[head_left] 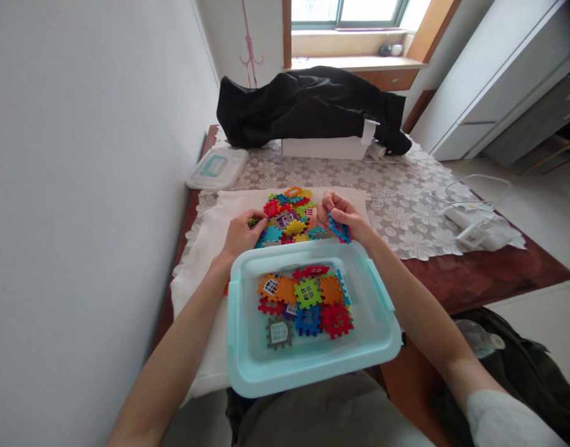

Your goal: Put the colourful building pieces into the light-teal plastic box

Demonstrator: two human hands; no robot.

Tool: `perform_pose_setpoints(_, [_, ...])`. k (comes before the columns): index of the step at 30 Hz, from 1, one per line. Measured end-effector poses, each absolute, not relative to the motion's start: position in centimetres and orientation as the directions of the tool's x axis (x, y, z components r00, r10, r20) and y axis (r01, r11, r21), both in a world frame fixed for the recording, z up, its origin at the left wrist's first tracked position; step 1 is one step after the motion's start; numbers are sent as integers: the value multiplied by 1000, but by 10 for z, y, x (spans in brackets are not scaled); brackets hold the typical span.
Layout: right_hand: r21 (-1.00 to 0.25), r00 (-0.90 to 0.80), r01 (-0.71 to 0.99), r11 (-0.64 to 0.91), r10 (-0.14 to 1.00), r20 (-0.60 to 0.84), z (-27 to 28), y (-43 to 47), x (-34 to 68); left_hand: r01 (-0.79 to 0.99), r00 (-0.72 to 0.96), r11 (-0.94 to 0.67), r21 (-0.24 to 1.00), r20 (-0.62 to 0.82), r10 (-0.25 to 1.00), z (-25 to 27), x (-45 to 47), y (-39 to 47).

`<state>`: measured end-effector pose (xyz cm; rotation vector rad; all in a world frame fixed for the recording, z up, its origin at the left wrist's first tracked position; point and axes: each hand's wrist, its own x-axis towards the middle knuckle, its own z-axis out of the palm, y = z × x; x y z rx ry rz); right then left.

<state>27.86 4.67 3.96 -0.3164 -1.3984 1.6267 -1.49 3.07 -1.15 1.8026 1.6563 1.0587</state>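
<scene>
The counter [452,285] carries a white cloth [199,267], with a pale-blue tub [313,380] at the near edge; what props it I can't tell from here. A translucent lid [236,164] lies farther off, to the left. Inside the tub, notched pieces [308,293] in orange, red, green, blue and grey overlap, and a mixed pile [295,228] sits just beyond. The right hand [348,217] has its fingers clamped on a blue piece [339,228]; the left hand [243,234] pinches a greenish piece [252,222] beside the pile.
</scene>
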Motion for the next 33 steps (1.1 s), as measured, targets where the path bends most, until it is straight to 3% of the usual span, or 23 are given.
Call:
perform_pose_setpoints(12, [-882,-708,-467,58,574,412,29,49,285,617,-23,-175,767,240,970,-15,-17,32])
perform_pose_setpoints(17, [-906,-631,-390,165,668,393,27,52,287,615,-20,-180,768,244,970,-17,-17,33])
perform_pose_setpoints(19, [-934,-539,-266,241,765,351,23,56,286,617,-20,-178,767,241,970,-18,-18,33])
perform_pose_setpoints(22, [-918,-362,87,388,871,333,10,65,285,621,-17,-171,765,231,973,-17,-17,32])
perform_pose_setpoints(26, [-680,-344,554,481,876,339,-14,75,285,621,-22,-164,766,227,974,-14,-16,32])
perform_pose_setpoints(29, [-548,-433,677,491,868,243,-27,77,286,615,-22,-159,772,218,976,-13,-15,32])
perform_pose_setpoints(33, [-487,-466,691,534,844,265,-29,79,287,619,-22,-164,768,226,974,-14,-16,32])
